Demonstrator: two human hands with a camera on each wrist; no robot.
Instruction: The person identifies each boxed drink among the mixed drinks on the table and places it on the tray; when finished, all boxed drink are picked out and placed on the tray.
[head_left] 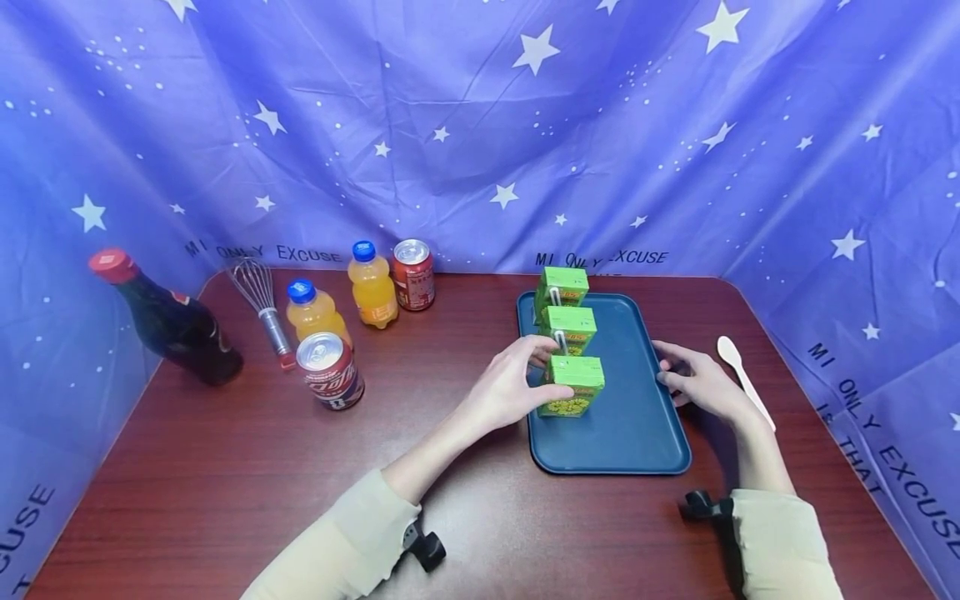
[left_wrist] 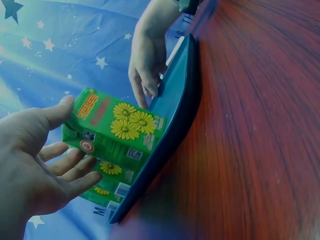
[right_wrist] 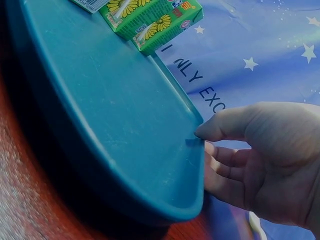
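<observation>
Three green juice boxes stand in a row along the left side of a blue tray (head_left: 630,417). My left hand (head_left: 510,387) pinches the nearest juice box (head_left: 573,400) near its top, with the thumb on the front face and the fingers round behind. Yellow flowers mark this box (left_wrist: 125,122) in the left wrist view. Close behind it stand the middle juice box (head_left: 570,325) and the far juice box (head_left: 564,283). At the tray's right edge, my right hand (head_left: 701,379) grips the rim, thumb on top and fingers against the outside.
A white spoon (head_left: 744,379) lies right of the tray. To the left stand a dark red-capped bottle (head_left: 180,325), two orange drink bottles (head_left: 372,287), a front can (head_left: 330,375) and a rear can (head_left: 414,275). A whisk (head_left: 262,308) lies among them. Star-patterned cloth surrounds the table.
</observation>
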